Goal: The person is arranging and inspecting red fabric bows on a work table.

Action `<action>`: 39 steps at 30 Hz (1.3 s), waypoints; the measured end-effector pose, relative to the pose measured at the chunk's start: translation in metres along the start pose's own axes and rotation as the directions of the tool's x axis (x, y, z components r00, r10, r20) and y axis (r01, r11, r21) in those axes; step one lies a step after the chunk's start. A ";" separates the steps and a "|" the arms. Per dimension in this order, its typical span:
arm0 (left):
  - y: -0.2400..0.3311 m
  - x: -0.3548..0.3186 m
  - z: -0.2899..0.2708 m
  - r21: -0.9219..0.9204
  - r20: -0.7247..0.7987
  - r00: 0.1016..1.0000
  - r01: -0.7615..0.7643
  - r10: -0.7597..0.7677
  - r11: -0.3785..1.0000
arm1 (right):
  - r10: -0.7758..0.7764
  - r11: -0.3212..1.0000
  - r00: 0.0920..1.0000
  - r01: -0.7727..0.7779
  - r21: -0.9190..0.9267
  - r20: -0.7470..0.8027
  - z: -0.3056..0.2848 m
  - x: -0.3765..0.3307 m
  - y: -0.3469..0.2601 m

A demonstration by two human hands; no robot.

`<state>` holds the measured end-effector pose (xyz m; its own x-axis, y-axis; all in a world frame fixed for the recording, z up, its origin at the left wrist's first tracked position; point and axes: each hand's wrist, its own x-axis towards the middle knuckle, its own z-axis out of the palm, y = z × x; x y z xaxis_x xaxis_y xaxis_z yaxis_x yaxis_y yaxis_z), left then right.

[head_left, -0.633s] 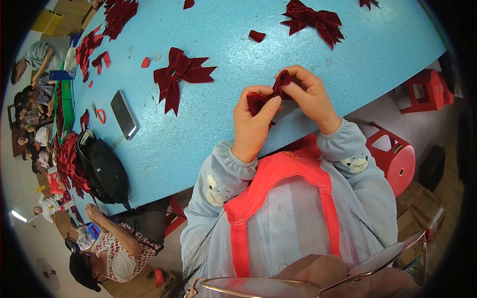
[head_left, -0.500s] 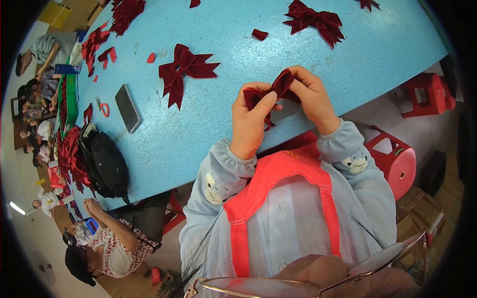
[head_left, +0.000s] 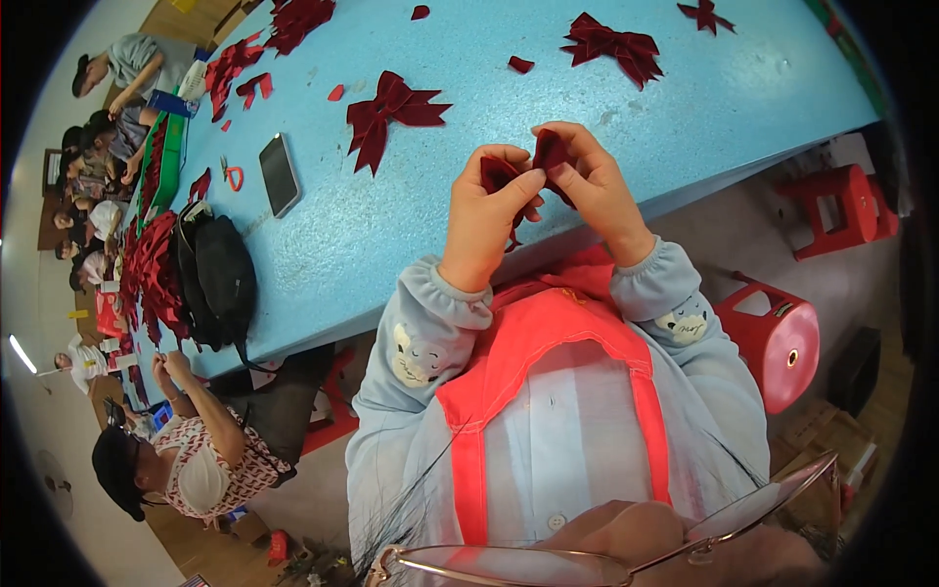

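Between my two hands, just over the near edge of the blue table (head_left: 323,284), is a dark red velvet bow (head_left: 550,150). My left hand (head_left: 481,217) pinches its left loop, with the thumb pressed toward the middle. On the other side, my right hand (head_left: 599,191) grips the right loop between thumb and fingers. My fingers cover the bow's centre, and a bit of tail hangs below the left hand. A similar finished-looking bow (head_left: 391,112) lies flat beyond my left hand, and another bow (head_left: 614,47) rests farther off to the right.
A phone (head_left: 280,176), red-handled scissors (head_left: 233,176) and a black bag (head_left: 217,274) lie on the table's left side. Beside the bag is a heap of red ribbon (head_left: 152,279). A co-worker (head_left: 201,450) sits at the left. Red stools (head_left: 787,357) stand at the right.
The view has shifted, so the table items appear farther right. My hands stay together on the bow; its right loop now looks more folded and upright between my fingers.
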<state>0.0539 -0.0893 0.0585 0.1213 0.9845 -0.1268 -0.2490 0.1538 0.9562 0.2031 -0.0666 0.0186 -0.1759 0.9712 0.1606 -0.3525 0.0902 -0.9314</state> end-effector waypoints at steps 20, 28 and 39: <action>0.063 0.027 -0.193 0.407 -0.228 0.929 -0.181 0.291 0.895 | -0.022 0.955 0.981 -0.036 -0.294 -0.191 0.197 0.103 0.040; 0.064 0.042 -0.212 0.453 -0.167 0.911 -0.269 0.377 0.850 | 0.243 0.969 0.966 -0.245 0.017 0.084 0.192 0.117 0.013; 0.023 0.052 -0.103 -0.273 0.134 0.977 0.200 -0.168 0.941 | 0.142 0.982 0.990 -0.137 0.127 -0.029 0.088 0.094 0.017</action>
<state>-0.0447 -0.0260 0.0464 0.2895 0.9242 -0.2491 -0.4725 0.3643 0.8025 0.0996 0.0064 0.0468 -0.1976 0.9801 0.0177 -0.4393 -0.0724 -0.8954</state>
